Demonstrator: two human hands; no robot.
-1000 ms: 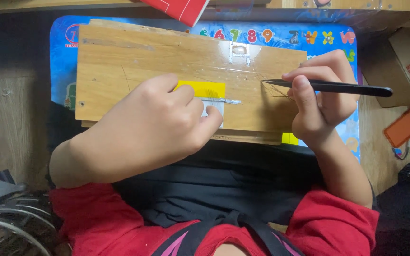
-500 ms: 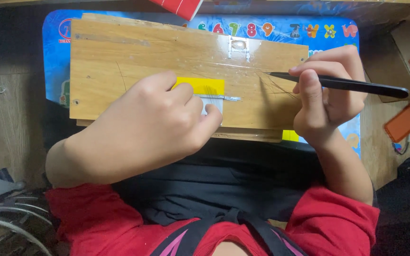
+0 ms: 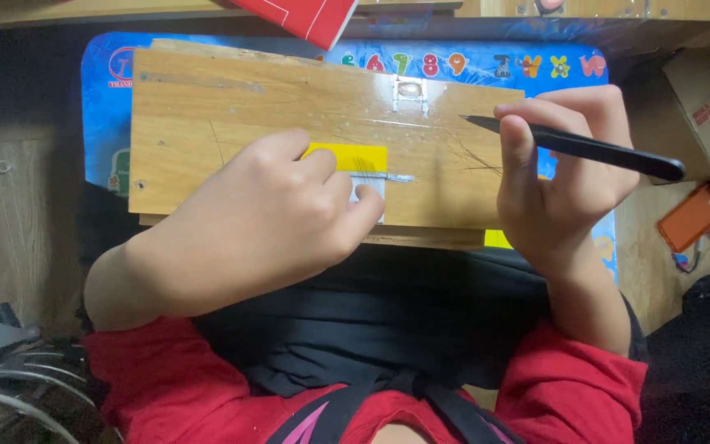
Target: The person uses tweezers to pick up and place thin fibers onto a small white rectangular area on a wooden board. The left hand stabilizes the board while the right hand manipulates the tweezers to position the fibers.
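Nearest, the left hand (image 3: 269, 218) is clenched on a small white-and-silver piece (image 3: 378, 187) pinned to the wooden board (image 3: 207, 107), touching a yellow slip (image 3: 347, 156). The right hand (image 3: 564, 177) grasps black tweezers (image 3: 585, 148), tips lifted off (nothing visibly gripped). Placement looks unfinished. Beyond lies a blue mat (image 3: 104, 107).

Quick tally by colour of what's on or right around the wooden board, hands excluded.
Yellow: 2, the paper strip under the left hand and a scrap at the board's near edge
Black: 1, the tweezers in the right hand
Orange: 1, the phone
Red: 1, the booklet
Brown: 1, the wooden board
Total: 6
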